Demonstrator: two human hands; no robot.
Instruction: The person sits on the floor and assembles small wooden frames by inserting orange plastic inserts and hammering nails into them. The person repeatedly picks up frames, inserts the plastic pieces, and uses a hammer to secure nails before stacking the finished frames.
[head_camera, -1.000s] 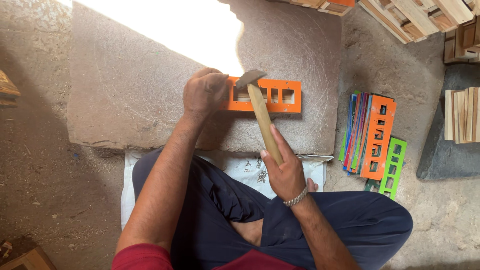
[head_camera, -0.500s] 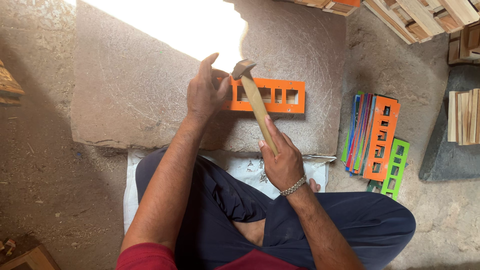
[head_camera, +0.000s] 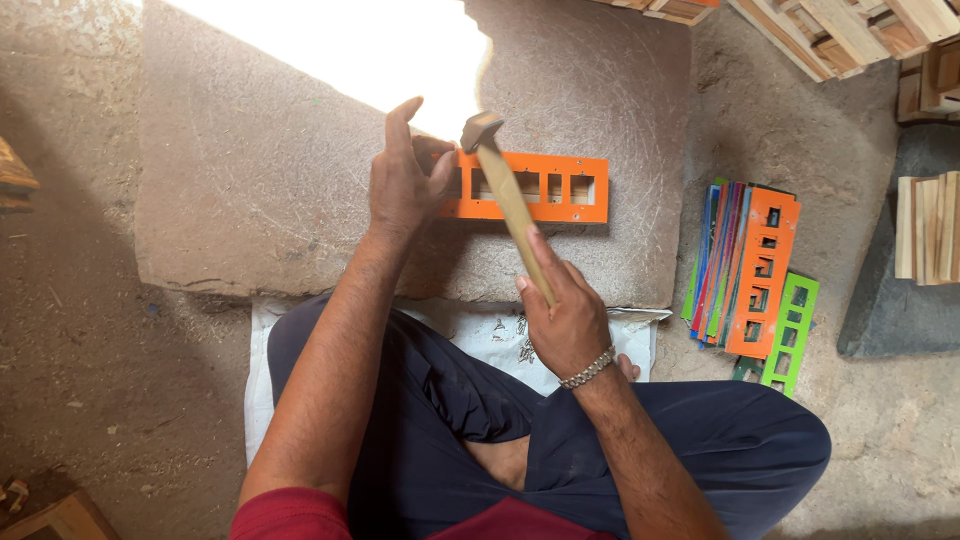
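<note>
Seated cross-legged on the floor before a broad flat stone slab (head_camera: 250, 200), half lost to a glare of sunlight at its far edge. Lying flat on the slab, an orange frame (head_camera: 540, 187) with a row of rectangular cut-outs, its left end pinned under the left hand (head_camera: 405, 180). That grip loose, thumb and lower fingers pressing the frame's end, index finger lifted clear. Right hand (head_camera: 565, 320) wrapped fully round the wooden handle of a hammer (head_camera: 500, 175), metal head poised just above the frame beside the left thumb.

Best done, by the look of it, with short, square taps, the frame kept flat against the stone and the thumb drawn back from the striking spot.

To the right, on the floor, a stack of coloured frames (head_camera: 745, 270) topped by 1 orange piece, with a green frame (head_camera: 790, 330) at its edge. Wooden slats (head_camera: 930, 225) cut off by the right border.

Hard to make out: whatever small part sits beneath the hammer head, hidden by hand and glare. Number of frames in the stack impossible to tell.
</note>
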